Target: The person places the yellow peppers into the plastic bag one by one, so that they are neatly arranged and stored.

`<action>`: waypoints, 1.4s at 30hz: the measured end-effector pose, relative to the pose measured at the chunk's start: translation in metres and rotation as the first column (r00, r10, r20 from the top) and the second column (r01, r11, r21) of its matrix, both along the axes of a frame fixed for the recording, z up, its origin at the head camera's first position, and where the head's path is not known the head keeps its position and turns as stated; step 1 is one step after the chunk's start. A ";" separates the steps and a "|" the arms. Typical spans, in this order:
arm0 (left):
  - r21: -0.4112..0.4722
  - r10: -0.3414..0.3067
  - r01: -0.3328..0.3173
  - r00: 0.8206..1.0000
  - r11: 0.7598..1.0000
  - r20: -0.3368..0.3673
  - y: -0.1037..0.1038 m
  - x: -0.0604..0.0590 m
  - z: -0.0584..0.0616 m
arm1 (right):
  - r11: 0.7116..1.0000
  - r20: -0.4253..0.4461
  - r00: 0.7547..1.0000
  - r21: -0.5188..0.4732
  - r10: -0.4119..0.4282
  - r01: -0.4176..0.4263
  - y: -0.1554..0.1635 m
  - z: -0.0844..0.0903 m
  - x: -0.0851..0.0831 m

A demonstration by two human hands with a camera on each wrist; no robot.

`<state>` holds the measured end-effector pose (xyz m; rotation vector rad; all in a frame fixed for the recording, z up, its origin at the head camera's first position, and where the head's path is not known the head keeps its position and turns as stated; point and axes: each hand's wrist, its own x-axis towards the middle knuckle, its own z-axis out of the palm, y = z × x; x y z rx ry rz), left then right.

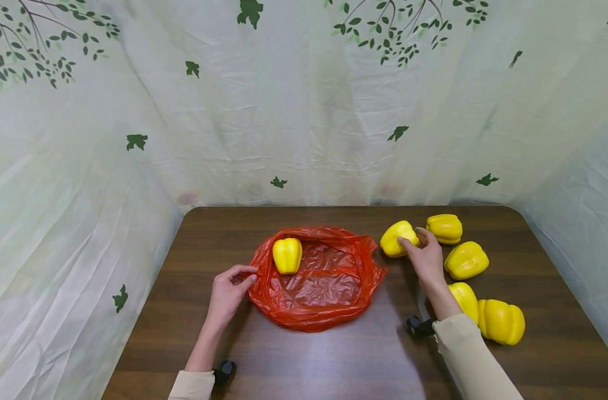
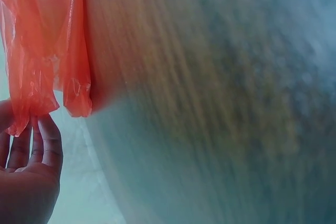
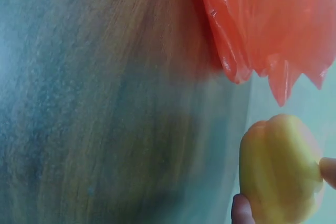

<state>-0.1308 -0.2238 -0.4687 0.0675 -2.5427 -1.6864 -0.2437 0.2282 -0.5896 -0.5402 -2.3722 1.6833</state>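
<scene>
An orange-red plastic bag (image 1: 316,280) lies spread open on the brown table (image 1: 304,361), with one yellow bell pepper (image 1: 287,255) inside at its left. My left hand (image 1: 231,289) pinches the bag's left edge (image 2: 31,103) between thumb and fingers. My right hand (image 1: 424,255) grips another yellow pepper (image 1: 397,238) just right of the bag; in the right wrist view that pepper (image 3: 281,169) sits between my fingertips below the bag's ragged edge (image 3: 262,35).
Several more yellow peppers lie at the table's right: one at the back (image 1: 444,228), one beside my hand (image 1: 466,259), one by my forearm (image 1: 465,300) and one nearest (image 1: 501,321). A leaf-printed cloth (image 1: 304,111) walls the back and sides.
</scene>
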 end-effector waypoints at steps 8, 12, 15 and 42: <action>0.001 0.005 -0.005 1.000 1.000 -0.006 0.000 0.000 -0.001 | 0.999 -0.007 1.000 -0.032 0.016 -0.016 -0.002 0.010 0.005; 0.003 0.005 -0.005 1.000 1.000 -0.003 -0.001 0.000 -0.001 | 0.997 -0.036 0.999 -0.072 0.040 -0.043 -0.004 0.017 0.008; 0.000 0.004 -0.004 1.000 1.000 0.001 -0.001 0.000 0.000 | 0.996 -0.063 0.996 -0.061 0.061 -0.065 -0.004 0.019 0.009; -0.008 0.011 -0.010 1.000 1.000 0.008 -0.008 -0.006 -0.017 | 0.897 0.006 0.897 0.019 0.442 -0.443 -0.064 0.147 0.059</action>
